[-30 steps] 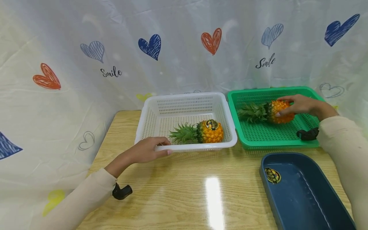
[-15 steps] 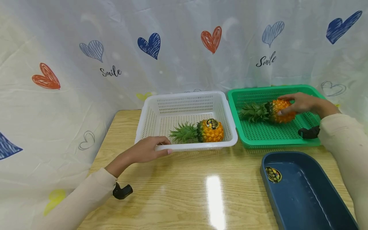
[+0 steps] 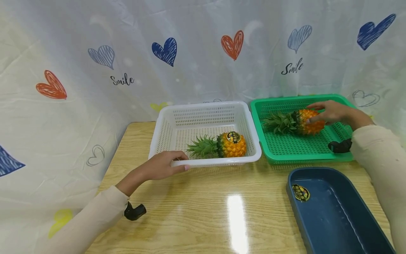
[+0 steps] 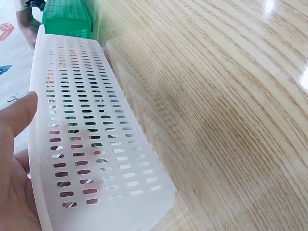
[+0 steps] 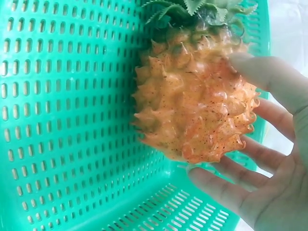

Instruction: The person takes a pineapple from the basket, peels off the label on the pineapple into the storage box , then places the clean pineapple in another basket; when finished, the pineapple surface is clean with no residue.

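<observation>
Right fingers (image 5: 219, 186) rose slightly; pineapple (image 3: 301, 123) has room before green basket's near rim (image 3: 304, 158).

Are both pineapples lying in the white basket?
No, one pineapple lies in the white basket, while the other pineapple lies in the green basket.
</observation>
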`<state>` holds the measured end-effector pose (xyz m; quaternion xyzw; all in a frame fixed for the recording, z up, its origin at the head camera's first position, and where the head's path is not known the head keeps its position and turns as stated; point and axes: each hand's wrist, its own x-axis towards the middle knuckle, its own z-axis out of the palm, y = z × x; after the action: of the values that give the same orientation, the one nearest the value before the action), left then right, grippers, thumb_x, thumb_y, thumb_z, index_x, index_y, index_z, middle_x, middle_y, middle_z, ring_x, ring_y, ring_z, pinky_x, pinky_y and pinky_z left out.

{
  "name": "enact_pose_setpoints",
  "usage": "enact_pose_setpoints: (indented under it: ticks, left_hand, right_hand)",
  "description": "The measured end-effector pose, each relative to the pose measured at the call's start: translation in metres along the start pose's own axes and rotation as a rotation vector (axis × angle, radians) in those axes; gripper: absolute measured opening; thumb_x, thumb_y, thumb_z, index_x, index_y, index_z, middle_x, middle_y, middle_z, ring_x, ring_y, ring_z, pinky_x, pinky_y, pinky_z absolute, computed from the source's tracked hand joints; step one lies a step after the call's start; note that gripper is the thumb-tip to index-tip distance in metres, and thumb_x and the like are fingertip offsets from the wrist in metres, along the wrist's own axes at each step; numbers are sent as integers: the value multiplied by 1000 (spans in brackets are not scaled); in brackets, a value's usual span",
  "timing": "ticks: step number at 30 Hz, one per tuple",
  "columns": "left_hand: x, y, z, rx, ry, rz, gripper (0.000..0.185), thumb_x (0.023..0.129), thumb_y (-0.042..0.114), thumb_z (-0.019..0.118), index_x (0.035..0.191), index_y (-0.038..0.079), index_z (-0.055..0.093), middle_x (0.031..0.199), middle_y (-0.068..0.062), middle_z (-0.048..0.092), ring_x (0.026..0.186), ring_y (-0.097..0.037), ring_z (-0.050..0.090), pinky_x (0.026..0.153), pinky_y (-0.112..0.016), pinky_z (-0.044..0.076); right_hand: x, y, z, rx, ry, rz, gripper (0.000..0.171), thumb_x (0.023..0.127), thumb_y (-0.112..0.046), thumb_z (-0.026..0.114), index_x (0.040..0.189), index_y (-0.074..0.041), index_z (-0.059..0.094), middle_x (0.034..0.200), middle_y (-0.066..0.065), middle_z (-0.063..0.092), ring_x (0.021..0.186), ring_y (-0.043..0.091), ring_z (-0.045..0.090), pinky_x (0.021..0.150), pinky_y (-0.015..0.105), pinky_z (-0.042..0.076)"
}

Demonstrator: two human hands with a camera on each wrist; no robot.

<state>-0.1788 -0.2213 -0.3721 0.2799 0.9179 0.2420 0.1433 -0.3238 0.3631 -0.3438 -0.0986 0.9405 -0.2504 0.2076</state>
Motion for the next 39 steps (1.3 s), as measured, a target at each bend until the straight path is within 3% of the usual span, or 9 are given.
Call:
enact_pose_setpoints:
  ticks: [12,24,33,39]
  left_hand:
    - [-1,0,1,3,1,4,36,100,52,57,121,24,66,116,8,68,109,-17,65,93,-44,52]
    - [-1,0,0,-8,2,11,34,100,52,57,119,25,66,114,9,68,105,-14,65,91,-42,52]
    - [-1,1,0,-9,-1,19,34,100,52,57,120,25,66,115,8,68,106,-15,65,90,-43,53]
    - [-2,1,0,-15,-5,9,35,100,53,56,121,26,66,117,8,68,110,-17,64,93,-45,52]
  right_hand:
    - [-1,-1,-2,-31,42,-1,87,95,-41,70,154,4,26,150,42,25,127,62,37,93,66,45]
    - [-8,-5,-7,-27,82,-20,84,98,-40,66,156,3,24,149,40,31,118,57,51,93,63,48]
    - [-13,-9,-12,-22,97,-41,81,98,-41,65,156,1,26,152,37,31,129,57,42,95,66,44]
    - [-15,-15,-14,-33,114,-62,80,97,-42,66,155,-1,29,150,36,35,129,57,43,95,67,43]
